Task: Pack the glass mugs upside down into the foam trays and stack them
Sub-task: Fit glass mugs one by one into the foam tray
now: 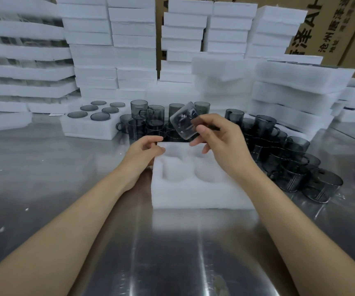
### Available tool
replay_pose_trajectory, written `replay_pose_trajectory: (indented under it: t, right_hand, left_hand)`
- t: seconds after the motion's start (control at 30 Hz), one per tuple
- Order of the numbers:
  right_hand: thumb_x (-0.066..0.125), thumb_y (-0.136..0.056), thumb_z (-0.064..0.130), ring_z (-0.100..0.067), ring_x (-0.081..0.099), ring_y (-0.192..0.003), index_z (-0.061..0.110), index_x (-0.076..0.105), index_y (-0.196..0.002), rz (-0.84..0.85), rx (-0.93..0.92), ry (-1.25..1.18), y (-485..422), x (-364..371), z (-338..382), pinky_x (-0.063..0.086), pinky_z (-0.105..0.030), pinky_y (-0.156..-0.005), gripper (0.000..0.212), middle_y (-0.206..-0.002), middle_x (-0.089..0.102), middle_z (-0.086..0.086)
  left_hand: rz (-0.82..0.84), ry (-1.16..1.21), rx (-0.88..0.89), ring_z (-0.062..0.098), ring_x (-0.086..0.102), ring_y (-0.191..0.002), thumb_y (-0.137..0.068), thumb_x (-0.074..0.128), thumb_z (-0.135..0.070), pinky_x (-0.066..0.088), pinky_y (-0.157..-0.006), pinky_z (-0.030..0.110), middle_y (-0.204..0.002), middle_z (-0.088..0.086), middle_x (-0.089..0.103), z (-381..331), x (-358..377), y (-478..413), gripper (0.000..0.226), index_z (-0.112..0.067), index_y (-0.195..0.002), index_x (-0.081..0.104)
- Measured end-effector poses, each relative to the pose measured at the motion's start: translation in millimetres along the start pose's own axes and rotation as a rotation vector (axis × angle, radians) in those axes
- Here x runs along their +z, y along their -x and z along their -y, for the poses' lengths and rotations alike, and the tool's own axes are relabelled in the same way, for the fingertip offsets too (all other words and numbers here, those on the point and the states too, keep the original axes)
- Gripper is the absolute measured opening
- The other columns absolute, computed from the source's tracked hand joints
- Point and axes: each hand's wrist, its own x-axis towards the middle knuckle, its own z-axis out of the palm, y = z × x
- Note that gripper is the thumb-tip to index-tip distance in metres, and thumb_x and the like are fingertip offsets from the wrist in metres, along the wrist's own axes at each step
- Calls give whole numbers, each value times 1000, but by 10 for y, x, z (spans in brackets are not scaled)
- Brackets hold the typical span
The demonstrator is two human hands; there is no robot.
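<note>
The right hand (217, 142) pinches a tilted glass mug (184, 122) over the foam tray (193, 189); left hand (144, 152) grips its corner.

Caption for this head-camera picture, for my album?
Left hand grips a foam tray; right hand holds a glass mug above it.

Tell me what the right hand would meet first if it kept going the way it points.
Likely the cluster of standing mugs behind the foam tray. The right hand, holding a tilted mug above the tray's far edge, points forward-left at them; height is unclear.
</note>
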Motion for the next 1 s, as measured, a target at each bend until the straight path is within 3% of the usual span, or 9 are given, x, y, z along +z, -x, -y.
replay_pose_trajectory:
  t: [0.13,0.23,0.33,0.4,0.5,0.6,0.77,0.93,1.0]
  right_hand:
    - [47,-96,-2,-11,68,-74,14,58,-98,-39,-31,-29,2,-11,34,50,-20,-67,20,-87,64,2]
    - [47,-91,17,-16,68,-83,15,58,-87,-62,53,-146,-39,57,60,53,-25,-76,12,-83,67,4]
    - [52,-95,33,-19,64,-79,3,57,-82,-141,129,-103,-128,175,27,56,-28,-76,32,-80,68,-7]
    - [55,-96,26,-28,61,-81,6,58,-82,-125,121,-31,-158,236,-15,57,-31,-76,25,-87,66,-19]
    - [60,-93,18,-31,63,-82,13,63,-85,-60,113,-5,-138,243,-55,54,-47,-81,10,-86,68,-14]
    - [66,-89,18,-16,63,-74,20,65,-83,-60,91,20,-126,228,-53,52,-31,-72,7,-76,67,4]
    - [64,-86,6,-10,67,-82,17,66,-86,-1,103,129,-97,271,-52,52,-19,-78,11,-86,69,8]
    - [63,-87,11,0,61,-78,19,68,-86,60,16,323,-76,281,-65,47,-15,-73,10,-81,67,14]
    - [61,-88,16,-2,60,-81,21,69,-90,101,-24,428,-71,286,-72,50,-25,-76,9,-84,67,14]
  left_hand:
    - [-96,-4,56,7,48,-60,-87,61,-2,43,-51,14,-68,-7,49,19,46,4,26,-24,-99,67]
    - [-136,-25,106,6,45,-62,-87,58,-1,41,-56,11,-70,-5,48,15,58,2,26,-23,-95,67]
    - [-143,-21,133,8,45,-67,-87,56,2,40,-64,15,-74,-4,47,0,70,5,27,-22,-94,67]
    - [-141,-6,137,8,45,-68,-87,56,3,39,-67,18,-73,-5,48,-13,73,12,28,-21,-94,67]
    - [-141,-9,140,8,46,-68,-87,56,3,40,-67,20,-73,-5,49,-9,63,12,27,-21,-96,67]
    - [-138,-2,140,7,48,-67,-87,57,2,41,-66,20,-74,-6,51,-3,60,7,28,-22,-95,68]
    - [-132,10,172,3,48,-68,-85,56,4,41,-69,16,-74,-8,50,20,46,-10,34,-25,-99,65]
    - [-138,12,200,6,56,-84,-83,60,1,44,-81,21,-87,-4,59,21,52,-4,37,-31,-102,63]
    - [-104,44,203,10,60,-94,-78,68,-9,48,-84,24,-100,2,64,8,54,20,31,-32,-98,67]
